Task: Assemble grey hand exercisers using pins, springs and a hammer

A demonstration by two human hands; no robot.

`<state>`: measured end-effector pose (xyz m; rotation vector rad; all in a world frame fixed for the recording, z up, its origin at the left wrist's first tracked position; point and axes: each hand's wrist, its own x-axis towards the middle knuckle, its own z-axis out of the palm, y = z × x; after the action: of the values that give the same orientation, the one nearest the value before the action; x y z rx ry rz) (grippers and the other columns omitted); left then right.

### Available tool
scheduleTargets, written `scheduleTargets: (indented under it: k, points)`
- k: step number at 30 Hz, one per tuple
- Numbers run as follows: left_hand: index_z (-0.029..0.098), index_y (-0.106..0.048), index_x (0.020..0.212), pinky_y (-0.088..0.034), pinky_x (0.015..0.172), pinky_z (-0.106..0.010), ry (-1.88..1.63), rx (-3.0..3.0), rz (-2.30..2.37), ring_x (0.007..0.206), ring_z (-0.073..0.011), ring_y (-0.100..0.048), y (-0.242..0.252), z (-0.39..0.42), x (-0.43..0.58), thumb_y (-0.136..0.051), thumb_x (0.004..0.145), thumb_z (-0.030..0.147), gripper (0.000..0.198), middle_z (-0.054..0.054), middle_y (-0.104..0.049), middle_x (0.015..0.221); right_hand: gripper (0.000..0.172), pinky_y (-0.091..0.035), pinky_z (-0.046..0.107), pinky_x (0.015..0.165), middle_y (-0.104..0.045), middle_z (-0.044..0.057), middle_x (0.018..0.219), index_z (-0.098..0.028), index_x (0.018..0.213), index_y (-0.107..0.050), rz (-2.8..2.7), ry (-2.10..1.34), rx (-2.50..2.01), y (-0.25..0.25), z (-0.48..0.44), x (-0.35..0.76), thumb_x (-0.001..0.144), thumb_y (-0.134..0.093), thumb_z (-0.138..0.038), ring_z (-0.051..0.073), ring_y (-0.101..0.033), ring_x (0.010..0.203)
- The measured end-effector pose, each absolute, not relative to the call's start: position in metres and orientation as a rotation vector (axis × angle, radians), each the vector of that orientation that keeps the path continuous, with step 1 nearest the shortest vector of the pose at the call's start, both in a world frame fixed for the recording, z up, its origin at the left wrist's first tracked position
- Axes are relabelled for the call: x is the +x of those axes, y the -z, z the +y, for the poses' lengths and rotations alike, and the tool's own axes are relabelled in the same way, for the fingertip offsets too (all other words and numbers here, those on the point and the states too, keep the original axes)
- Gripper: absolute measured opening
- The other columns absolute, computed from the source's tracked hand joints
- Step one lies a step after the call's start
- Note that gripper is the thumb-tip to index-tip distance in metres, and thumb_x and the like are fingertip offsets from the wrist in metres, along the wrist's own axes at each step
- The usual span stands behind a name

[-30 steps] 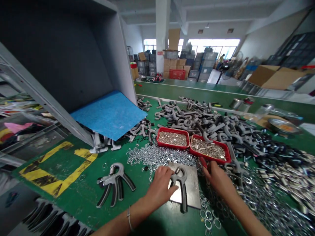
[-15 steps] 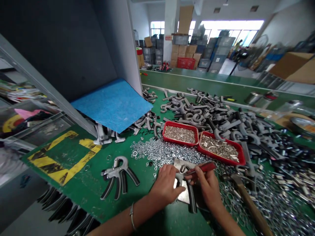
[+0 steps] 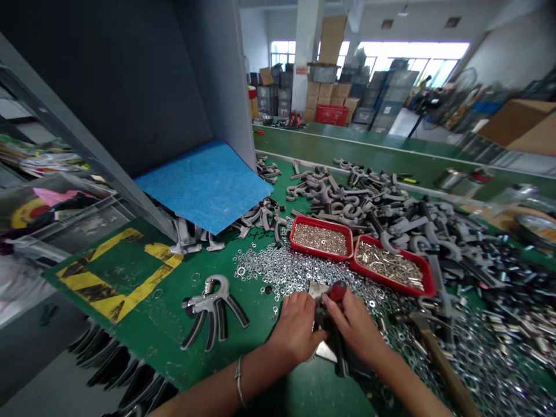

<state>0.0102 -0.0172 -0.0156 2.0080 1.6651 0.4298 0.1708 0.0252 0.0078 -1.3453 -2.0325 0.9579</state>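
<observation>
Clock centred on the plate, 12 away from you. 9: grey metal hand grip with black-faced handles and coil spring point(image 3: 214, 304), set apart, probably to free your working spot. Your left hand point(image 3: 295, 330), thumb and fingers narrowed, holds the grey metal part with a black handle point(image 3: 342, 364) on the flat silvery metal plate point(image 3: 325, 350), presumably bracing it; contact mostly hidden. 12: red tray of small silvery pieces point(image 3: 319, 256), likely for short reach. Your right hand point(image 3: 356, 330) wraps the red-handled tool point(image 3: 337, 289) over the part; tip hidden. 1–2: red tray of silvery pins point(image 3: 382, 279). 3–4: wooden-handled hammer point(image 3: 443, 365), handle towards you, easy to grab.
</observation>
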Motion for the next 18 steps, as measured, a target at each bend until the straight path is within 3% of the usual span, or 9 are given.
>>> scheduleTargets:
  k: [4,7,11,13,15,18]
  points:
    - [0.017,-0.056,0.110,-0.037,0.097,-0.043,-0.411,2.032,1.653,0.108,-0.0280,-0.047,0.010,-0.017,0.014,-0.067,0.082,0.040,0.037,-0.009,-0.057,0.113,0.027,-0.039,0.025,0.045,-0.056,-0.003,0.056,-0.024,0.083,-0.048,-1.705,-1.309,-1.129,-0.035,0.013,0.177,0.096,-0.043,-0.047,0.016,-0.053,0.047]
    - [0.017,-0.057,0.112,-0.037,0.097,-0.043,-0.408,2.023,1.663,0.109,-0.0289,-0.048,0.011,-0.021,0.015,-0.069,0.080,0.043,0.043,-0.010,-0.057,0.114,0.033,-0.035,0.024,0.040,-0.054,-0.006,0.052,-0.026,0.084,-0.044,-1.537,-1.360,-1.136,-0.043,0.018,0.198,0.099,-0.031,-0.052,0.014,-0.047,0.040]
    - [0.016,-0.055,0.120,-0.039,0.098,-0.046,-0.425,2.093,1.575,0.113,-0.0310,-0.049,0.005,-0.011,0.006,-0.072,0.079,0.047,0.054,-0.012,-0.057,0.121,0.041,-0.042,0.029,0.048,-0.060,-0.002,0.056,-0.025,0.075,-0.051,-1.793,-0.971,-1.604,-0.023,0.050,0.254,0.081,-0.056,-0.064,0.019,-0.055,0.048]
    - [0.018,-0.057,0.120,-0.041,0.097,-0.043,-0.486,2.189,1.523,0.111,-0.0280,-0.053,-0.005,0.014,-0.003,-0.066,0.086,0.043,0.043,-0.010,-0.060,0.118,0.040,-0.047,0.036,0.059,-0.067,0.004,0.068,-0.023,0.081,-0.060,-1.901,-0.754,-1.704,-0.015,0.065,0.283,0.073,-0.067,-0.061,0.027,-0.063,0.062]
    - [0.019,-0.061,0.111,-0.044,0.095,-0.039,-0.528,2.284,1.536,0.105,-0.0236,-0.057,-0.018,0.054,-0.013,-0.055,0.095,0.032,0.022,-0.008,-0.064,0.110,0.038,-0.050,0.042,0.072,-0.071,0.010,0.090,-0.022,0.096,-0.065,-2.042,-0.465,-1.680,-0.017,0.076,0.299,0.079,-0.064,-0.055,0.031,-0.066,0.080]
    - [0.013,-0.065,0.103,-0.045,0.096,-0.041,-0.492,2.348,1.651,0.107,-0.0241,-0.058,-0.038,0.123,-0.022,-0.048,0.097,0.020,0.019,-0.012,-0.064,0.108,0.027,-0.050,0.040,0.081,-0.069,0.010,0.101,-0.022,0.097,-0.069,-2.311,-0.172,-1.491,-0.030,0.094,0.283,0.093,-0.051,-0.041,0.026,-0.065,0.090]
